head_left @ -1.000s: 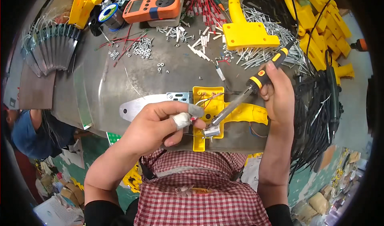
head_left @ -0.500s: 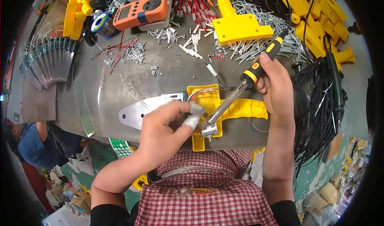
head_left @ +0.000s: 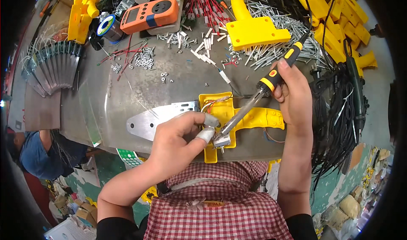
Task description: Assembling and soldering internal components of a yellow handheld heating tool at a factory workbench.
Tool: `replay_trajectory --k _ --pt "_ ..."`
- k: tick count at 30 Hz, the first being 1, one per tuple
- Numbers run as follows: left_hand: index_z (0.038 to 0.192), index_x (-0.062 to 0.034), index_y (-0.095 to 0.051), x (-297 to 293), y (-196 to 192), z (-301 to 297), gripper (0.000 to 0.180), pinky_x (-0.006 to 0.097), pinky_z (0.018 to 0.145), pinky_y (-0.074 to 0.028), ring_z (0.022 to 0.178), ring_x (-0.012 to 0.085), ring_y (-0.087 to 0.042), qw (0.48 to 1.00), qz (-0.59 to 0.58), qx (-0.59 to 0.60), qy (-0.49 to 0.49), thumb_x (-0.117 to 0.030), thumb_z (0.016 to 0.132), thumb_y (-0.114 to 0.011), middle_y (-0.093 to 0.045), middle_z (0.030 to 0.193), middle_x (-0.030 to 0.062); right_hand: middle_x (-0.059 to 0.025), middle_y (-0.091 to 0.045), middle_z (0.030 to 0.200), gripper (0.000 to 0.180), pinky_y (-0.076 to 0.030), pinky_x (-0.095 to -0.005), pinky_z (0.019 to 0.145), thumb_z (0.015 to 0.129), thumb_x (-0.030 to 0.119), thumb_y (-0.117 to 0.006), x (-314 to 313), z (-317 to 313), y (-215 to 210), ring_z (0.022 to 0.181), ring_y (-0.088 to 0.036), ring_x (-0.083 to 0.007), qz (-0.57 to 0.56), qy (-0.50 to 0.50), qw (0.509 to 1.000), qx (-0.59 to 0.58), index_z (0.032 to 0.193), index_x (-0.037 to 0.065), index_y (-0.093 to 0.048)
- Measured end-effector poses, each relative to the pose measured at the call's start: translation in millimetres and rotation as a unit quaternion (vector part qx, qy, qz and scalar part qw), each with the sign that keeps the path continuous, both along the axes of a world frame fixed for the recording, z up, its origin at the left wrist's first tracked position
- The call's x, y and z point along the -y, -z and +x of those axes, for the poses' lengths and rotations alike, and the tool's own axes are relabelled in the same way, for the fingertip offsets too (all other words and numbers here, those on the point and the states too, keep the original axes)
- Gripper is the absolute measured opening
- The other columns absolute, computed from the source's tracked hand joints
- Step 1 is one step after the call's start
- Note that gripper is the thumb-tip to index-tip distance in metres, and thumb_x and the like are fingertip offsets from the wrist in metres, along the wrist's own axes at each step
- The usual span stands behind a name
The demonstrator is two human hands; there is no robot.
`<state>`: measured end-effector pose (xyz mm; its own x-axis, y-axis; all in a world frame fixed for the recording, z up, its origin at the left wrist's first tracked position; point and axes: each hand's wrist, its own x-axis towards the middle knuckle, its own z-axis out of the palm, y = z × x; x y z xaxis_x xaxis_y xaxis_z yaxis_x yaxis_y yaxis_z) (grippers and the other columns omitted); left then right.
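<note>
A yellow plastic housing (head_left: 250, 117) with a flat metal blade (head_left: 157, 120) sticking out to the left lies on the grey metal table (head_left: 178, 83). My right hand (head_left: 292, 96) grips a soldering iron (head_left: 258, 95) with a black and yellow handle, its tip down at a small metal part (head_left: 222, 140) on the housing's near end. My left hand (head_left: 180, 141), with taped fingertips, pinches something small right beside that tip; what it holds is hidden. Thin wires (head_left: 214, 102) curl out of the housing's upper left.
An orange multimeter (head_left: 149, 14) and a solder spool (head_left: 109, 27) sit at the back left. Loose screws (head_left: 144, 58), metal pins (head_left: 275, 49), another yellow housing (head_left: 252, 30), a stack of metal blades (head_left: 53, 66) and black cables (head_left: 339, 112) at the right surround the work. Another person (head_left: 38, 151) is at the lower left.
The view has shifted slightly. Both hands stay at the housing with the iron's tip on the same spot; my left fingers have closed in a little nearer the tip.
</note>
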<state>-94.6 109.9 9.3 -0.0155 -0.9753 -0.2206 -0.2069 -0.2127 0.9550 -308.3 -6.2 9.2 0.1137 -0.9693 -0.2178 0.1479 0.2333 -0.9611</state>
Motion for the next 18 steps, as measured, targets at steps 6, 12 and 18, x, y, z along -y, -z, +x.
replay_trajectory --k 6,12,18 --pt "0.104 -0.0017 -0.063 1 -3 0 0.021 0.022 0.062 -0.049 0.068 0.0049 -0.059 1.000 0.011 0.000 0.004 -0.001 0.083 -0.064 -0.065 0.080 0.0025 0.0014 -0.050 0.068 0.025 -0.028 -0.0179 0.046 0.095 0.027 -0.051 1 -3 3 0.053 -0.040 -0.0030 -0.005 0.004 1.000 0.012 0.089 0.003 -0.056" --pt "0.102 0.0031 -0.058 2 -8 2 0.016 0.021 0.071 -0.050 0.082 0.0066 -0.061 0.998 0.032 0.030 0.034 0.004 0.085 -0.059 -0.064 0.090 0.0034 0.0009 -0.050 0.065 0.024 -0.027 -0.0186 0.045 0.093 0.026 -0.056 5 -12 1 0.051 -0.040 -0.0034 -0.010 0.040 0.998 0.050 0.083 0.005 -0.055" --pt "0.102 -0.0020 -0.063 -1 4 1 0.021 0.023 0.058 -0.047 0.063 0.0061 -0.056 0.999 -0.024 0.035 0.002 -0.003 0.081 -0.066 -0.062 0.078 0.0030 0.0006 -0.051 0.067 0.025 -0.027 -0.0188 0.045 0.093 0.027 -0.056 8 -20 5 0.051 -0.039 -0.0035 -0.012 0.022 0.999 0.044 0.082 0.005 -0.055"
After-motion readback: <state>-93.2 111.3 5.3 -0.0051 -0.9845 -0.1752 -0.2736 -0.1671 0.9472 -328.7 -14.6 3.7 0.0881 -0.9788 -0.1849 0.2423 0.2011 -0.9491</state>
